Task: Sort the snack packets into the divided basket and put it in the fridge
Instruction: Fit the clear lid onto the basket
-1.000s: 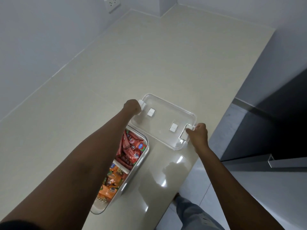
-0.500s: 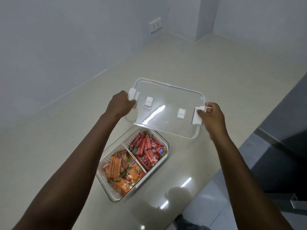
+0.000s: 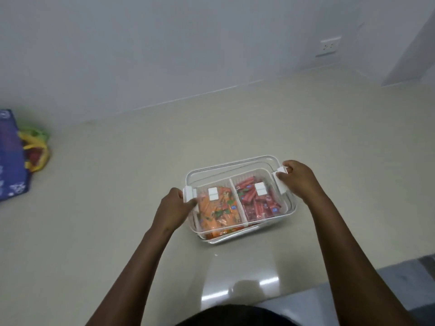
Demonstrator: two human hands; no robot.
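Observation:
A clear divided basket (image 3: 290, 209) stands on the beige counter (image 3: 117, 208). Its left compartment holds orange snack packets (image 3: 219, 214), its right compartment red snack packets (image 3: 259, 203). A transparent lid (image 3: 226, 169) with white clips lies over the basket, reaching a little past its far edge. My left hand (image 3: 175, 208) grips the white clip at the lid's left end. My right hand (image 3: 299, 180) grips the white clip at the lid's right end.
A blue shopping bag (image 3: 11, 156) with yellow handles lies at the counter's far left. A white wall socket (image 3: 327, 47) sits on the back wall at the right. The counter's front edge runs close below the basket, with grey floor (image 3: 404, 278) at the lower right.
Both hands carried the lid from the counter beyond the basket and lowered it over the basket. The view swung left, bringing the bag into sight.

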